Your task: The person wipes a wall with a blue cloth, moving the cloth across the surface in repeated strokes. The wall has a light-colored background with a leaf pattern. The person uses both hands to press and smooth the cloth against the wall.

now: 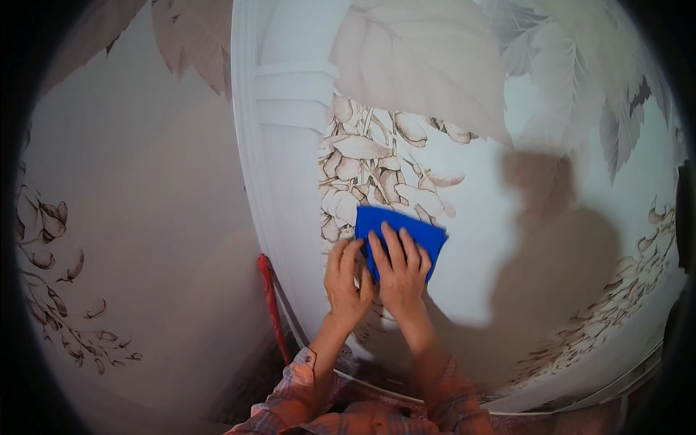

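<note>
Under my right hand lies a folded blue cloth, pressed flat against a wall covering printed with pale flowers and leaves. The fingers of that hand are spread over the cloth. At the cloth's left edge is my left hand, its fingers bent and its thumb apart from them. Its fingertips meet the printed surface beside the cloth, and I see no object in them. Part of the print is hidden behind both hands and the cloth.
A printed pale column rises left of my hands. Beside its lower part leans a red stick-like object. A dark shadow of a person falls on the wall at right. Along the wall's bottom runs a pale edge.
</note>
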